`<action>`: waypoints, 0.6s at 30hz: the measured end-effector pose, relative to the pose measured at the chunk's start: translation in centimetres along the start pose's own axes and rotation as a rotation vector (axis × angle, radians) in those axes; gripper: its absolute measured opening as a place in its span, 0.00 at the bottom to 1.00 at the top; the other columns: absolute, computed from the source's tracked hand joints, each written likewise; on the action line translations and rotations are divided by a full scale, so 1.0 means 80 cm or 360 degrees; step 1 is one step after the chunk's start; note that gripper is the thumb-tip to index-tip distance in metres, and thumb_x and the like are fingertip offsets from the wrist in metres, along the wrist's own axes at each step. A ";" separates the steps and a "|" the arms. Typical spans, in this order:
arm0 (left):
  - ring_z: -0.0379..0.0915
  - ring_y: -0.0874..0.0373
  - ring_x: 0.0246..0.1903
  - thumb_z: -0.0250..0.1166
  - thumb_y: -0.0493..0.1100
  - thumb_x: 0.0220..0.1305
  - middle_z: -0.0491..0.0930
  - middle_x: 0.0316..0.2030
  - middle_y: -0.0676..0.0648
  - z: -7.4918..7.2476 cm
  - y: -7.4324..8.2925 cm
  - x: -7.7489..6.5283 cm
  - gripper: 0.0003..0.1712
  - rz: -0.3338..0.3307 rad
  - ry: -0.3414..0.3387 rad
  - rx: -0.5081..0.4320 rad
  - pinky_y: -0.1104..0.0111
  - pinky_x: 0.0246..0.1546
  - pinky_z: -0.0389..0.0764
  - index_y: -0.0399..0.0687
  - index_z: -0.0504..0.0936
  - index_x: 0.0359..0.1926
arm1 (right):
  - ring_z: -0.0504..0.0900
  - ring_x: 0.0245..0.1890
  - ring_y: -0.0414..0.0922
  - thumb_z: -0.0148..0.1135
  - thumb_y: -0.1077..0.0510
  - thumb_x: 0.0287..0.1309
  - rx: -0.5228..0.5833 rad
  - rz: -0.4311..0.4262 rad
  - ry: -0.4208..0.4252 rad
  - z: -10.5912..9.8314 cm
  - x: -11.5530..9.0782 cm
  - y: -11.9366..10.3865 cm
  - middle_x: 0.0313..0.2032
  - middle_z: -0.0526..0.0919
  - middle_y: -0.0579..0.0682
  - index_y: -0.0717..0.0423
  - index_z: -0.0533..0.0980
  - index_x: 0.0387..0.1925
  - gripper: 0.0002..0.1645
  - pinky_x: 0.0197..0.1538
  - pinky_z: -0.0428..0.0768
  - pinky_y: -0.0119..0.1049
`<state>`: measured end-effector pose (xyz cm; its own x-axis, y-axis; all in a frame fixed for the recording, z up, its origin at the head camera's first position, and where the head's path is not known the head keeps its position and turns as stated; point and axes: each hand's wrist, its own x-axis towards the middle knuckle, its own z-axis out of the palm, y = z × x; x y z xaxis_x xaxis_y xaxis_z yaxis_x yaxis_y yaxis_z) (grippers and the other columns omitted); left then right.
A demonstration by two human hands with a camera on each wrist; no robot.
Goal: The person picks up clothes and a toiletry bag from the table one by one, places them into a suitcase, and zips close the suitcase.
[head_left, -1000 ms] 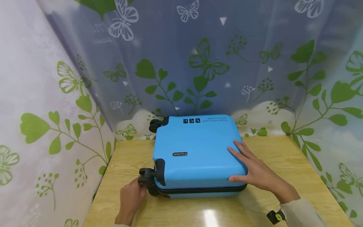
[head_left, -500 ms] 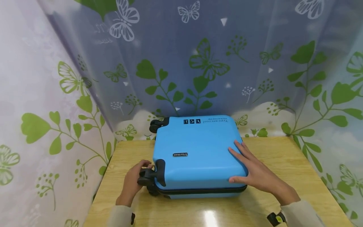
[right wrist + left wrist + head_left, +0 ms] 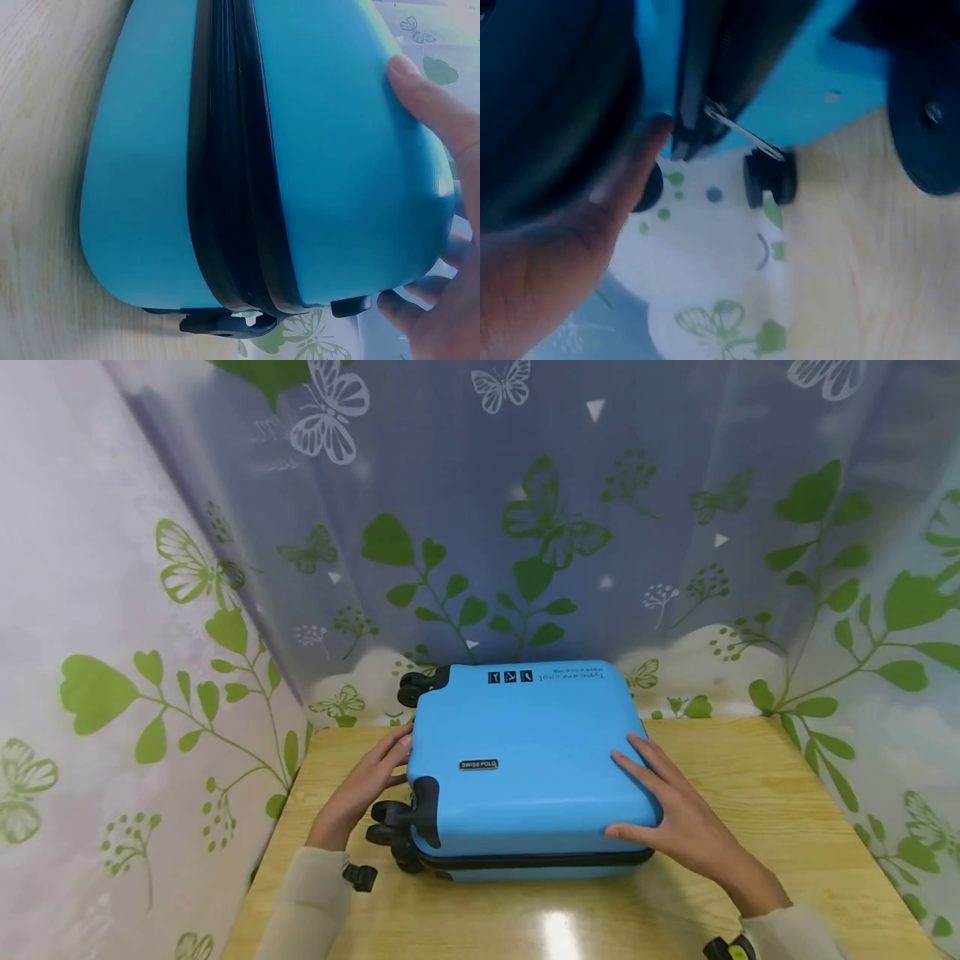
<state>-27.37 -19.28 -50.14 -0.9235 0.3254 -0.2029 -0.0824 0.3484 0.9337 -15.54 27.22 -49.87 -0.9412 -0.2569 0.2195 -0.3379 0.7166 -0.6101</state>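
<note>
A bright blue hard-shell suitcase (image 3: 525,735) lies flat on the wooden table, its wheels pointing left. My left hand (image 3: 366,789) is at that wheeled side, between the near wheels (image 3: 390,827) and the far wheel (image 3: 415,687). Its fingertips touch the edge of the shell. In the left wrist view a metal zipper pull (image 3: 744,133) hangs by the black band. My right hand (image 3: 686,814) rests with spread fingers on the right near corner, thumb on the front side. The right wrist view shows the black zipper band (image 3: 229,150) running round the case, and a black handle (image 3: 225,324).
The wooden table (image 3: 720,768) extends on both sides of the suitcase and in front of it. Curtains (image 3: 480,527) printed with leaves and butterflies stand behind and at both sides, close to the suitcase's far edge.
My left hand has moved from below the near wheels, up past them, to the suitcase's left side. The right hand stays on its corner, and the suitcase has hardly shifted.
</note>
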 end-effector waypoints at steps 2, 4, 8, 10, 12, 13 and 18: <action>0.55 0.33 0.83 0.54 0.69 0.83 0.51 0.87 0.38 0.007 0.008 0.008 0.48 -0.0020 -0.0026 0.0022 0.38 0.78 0.68 0.60 0.47 0.90 | 0.49 0.85 0.70 0.85 0.38 0.54 -0.0015 0.0011 0.0037 0.000 -0.004 0.001 0.88 0.50 0.54 0.43 0.63 0.85 0.62 0.68 0.67 0.80; 0.51 0.34 0.85 0.57 0.67 0.82 0.48 0.88 0.38 0.011 0.014 0.011 0.50 -0.0043 -0.0038 0.0023 0.37 0.79 0.66 0.61 0.43 0.90 | 0.51 0.84 0.72 0.85 0.38 0.55 -0.0028 0.0008 0.0057 0.000 -0.005 0.001 0.88 0.51 0.55 0.44 0.64 0.84 0.61 0.68 0.68 0.79; 0.46 0.37 0.87 0.59 0.64 0.82 0.44 0.89 0.40 0.011 0.019 0.009 0.52 -0.0036 -0.0094 0.0011 0.37 0.80 0.64 0.62 0.39 0.90 | 0.51 0.84 0.72 0.85 0.39 0.54 -0.0021 0.0006 0.0055 0.000 -0.004 0.001 0.88 0.51 0.55 0.44 0.65 0.84 0.61 0.68 0.68 0.80; 0.44 0.38 0.87 0.58 0.62 0.84 0.41 0.89 0.41 0.012 0.021 0.005 0.51 -0.0017 -0.0124 -0.0012 0.37 0.80 0.63 0.61 0.37 0.90 | 0.50 0.85 0.71 0.85 0.40 0.55 0.0004 0.0004 0.0039 -0.001 -0.003 0.005 0.88 0.50 0.54 0.43 0.64 0.85 0.61 0.68 0.68 0.80; 0.43 0.37 0.87 0.57 0.61 0.85 0.40 0.89 0.40 0.017 0.022 -0.001 0.51 0.0007 -0.0135 -0.0037 0.36 0.80 0.63 0.60 0.35 0.90 | 0.47 0.86 0.70 0.85 0.41 0.55 0.0051 0.0002 0.0017 -0.002 -0.002 0.013 0.89 0.48 0.52 0.41 0.63 0.85 0.61 0.68 0.67 0.81; 0.43 0.37 0.87 0.56 0.60 0.86 0.39 0.89 0.40 0.020 0.023 -0.005 0.51 0.0015 -0.0131 -0.0047 0.37 0.80 0.63 0.59 0.34 0.90 | 0.46 0.86 0.69 0.85 0.42 0.55 0.0083 -0.0001 0.0004 -0.002 -0.002 0.017 0.89 0.48 0.52 0.40 0.63 0.85 0.61 0.68 0.66 0.81; 0.45 0.37 0.86 0.56 0.58 0.86 0.41 0.89 0.37 0.044 0.028 -0.033 0.51 0.0038 -0.0008 -0.0067 0.38 0.78 0.67 0.52 0.34 0.90 | 0.48 0.86 0.71 0.84 0.48 0.57 0.0212 0.0018 -0.0003 -0.008 -0.002 0.034 0.89 0.47 0.50 0.38 0.63 0.85 0.59 0.68 0.65 0.80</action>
<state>-23.83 -16.29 -48.58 -0.9236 0.3373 -0.1820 -0.0764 0.3033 0.9498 -16.28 29.65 -51.05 -0.9449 -0.2506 0.2108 -0.3243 0.6270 -0.7083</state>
